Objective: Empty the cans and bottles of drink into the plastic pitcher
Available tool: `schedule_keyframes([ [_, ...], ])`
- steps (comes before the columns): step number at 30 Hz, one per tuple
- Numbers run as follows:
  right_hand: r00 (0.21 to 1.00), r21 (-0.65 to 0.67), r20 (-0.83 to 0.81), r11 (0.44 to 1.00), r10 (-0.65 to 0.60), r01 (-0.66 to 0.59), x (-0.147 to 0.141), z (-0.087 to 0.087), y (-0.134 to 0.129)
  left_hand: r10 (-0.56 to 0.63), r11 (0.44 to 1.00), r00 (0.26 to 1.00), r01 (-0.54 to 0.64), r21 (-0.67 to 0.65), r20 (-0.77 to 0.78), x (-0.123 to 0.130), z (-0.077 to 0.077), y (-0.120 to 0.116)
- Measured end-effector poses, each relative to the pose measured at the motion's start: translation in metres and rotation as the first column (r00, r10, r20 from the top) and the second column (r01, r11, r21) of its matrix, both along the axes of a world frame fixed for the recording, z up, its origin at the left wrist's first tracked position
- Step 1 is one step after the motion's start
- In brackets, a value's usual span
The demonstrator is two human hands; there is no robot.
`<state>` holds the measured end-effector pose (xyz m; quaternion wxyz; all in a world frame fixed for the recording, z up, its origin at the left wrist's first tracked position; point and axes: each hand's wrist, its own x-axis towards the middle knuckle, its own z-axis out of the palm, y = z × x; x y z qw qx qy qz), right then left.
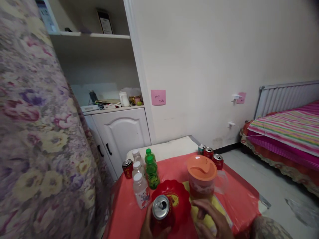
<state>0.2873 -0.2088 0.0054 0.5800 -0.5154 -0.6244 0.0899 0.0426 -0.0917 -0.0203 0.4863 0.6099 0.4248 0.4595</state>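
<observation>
A dark red can with an opened top point(163, 215) is gripped in my left hand point(147, 224), low in the head view, over the near side of a red scalloped plate point(183, 202). My right hand point(211, 215) is to the right of the plate, its fingers apart and curved, holding nothing, above a yellow cloth point(220, 207). Just beyond it stands a clear pitcher point(201, 187) with an orange lid, its handle pointing right. Left of the plate are clear bottles with white caps point(141, 191) and green bottles point(152, 174).
Another can point(127, 169) stands at the table's left edge. Several cans point(217, 161) are grouped at the back right. A red cloth point(171, 162) covers much of the table. A floral curtain point(32, 116) hangs at left; a bed point(286, 126) is at right.
</observation>
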Motion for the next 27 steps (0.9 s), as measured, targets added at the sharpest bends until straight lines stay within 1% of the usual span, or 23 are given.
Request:
schedule_keyframes([
  [2,0.992,0.011,-0.061,0.994,-0.107,0.108,0.021,0.011,-0.014,0.001,1.000,1.000,-0.001,-0.009,-0.014,0.001,0.002,0.000],
  [4,0.956,-0.031,-0.165,0.970,-0.242,0.240,0.044,0.017,-0.025,0.005,1.000,1.000,-0.005,-0.015,-0.020,0.003,0.006,0.001],
  [6,0.883,-0.070,-0.289,0.928,-0.369,0.365,0.067,0.018,-0.030,0.004,0.999,0.999,-0.005,-0.032,-0.034,0.006,0.012,0.002],
  [7,0.840,-0.101,-0.344,0.906,-0.419,0.411,0.078,0.018,-0.030,-0.009,0.999,0.999,0.008,-0.038,-0.040,0.008,0.016,0.004],
  [8,0.807,-0.143,-0.383,0.892,-0.449,0.429,0.087,0.017,-0.028,-0.025,0.999,0.999,0.024,-0.041,-0.041,0.011,0.019,0.006],
  [10,0.769,-0.224,-0.432,0.882,-0.472,0.415,0.100,0.015,-0.022,-0.059,0.998,0.998,0.058,-0.031,-0.026,0.017,0.026,0.012],
  [12,0.760,-0.269,-0.472,0.894,-0.446,0.358,0.107,0.012,-0.015,-0.092,0.996,0.996,0.093,-0.019,0.016,0.023,0.033,0.020],
  [15,0.762,-0.273,-0.521,0.921,-0.384,0.277,0.108,0.008,-0.002,-0.144,0.989,0.988,0.146,-0.028,0.053,0.030,0.040,0.030],
  [17,0.763,-0.272,-0.534,0.928,-0.365,0.254,0.106,0.007,0.006,-0.148,0.988,0.987,0.150,-0.031,0.067,0.031,0.041,0.034],
  [19,0.769,-0.264,-0.542,0.938,-0.339,0.227,0.104,0.006,0.013,-0.135,0.989,0.988,0.139,-0.046,0.072,0.030,0.038,0.036],
  [23,0.812,-0.223,-0.523,0.961,-0.259,0.163,0.103,0.007,0.028,-0.054,0.997,0.998,0.055,-0.062,0.021,0.025,0.024,0.033],
  [25,0.822,-0.217,-0.506,0.961,-0.261,0.172,0.104,0.007,0.034,-0.056,0.997,0.998,0.056,-0.058,0.003,0.023,0.015,0.031],
  [27,0.812,-0.212,-0.514,0.958,-0.277,0.193,0.105,0.006,0.039,-0.078,0.996,0.997,0.079,-0.042,0.013,0.021,0.007,0.031],
])
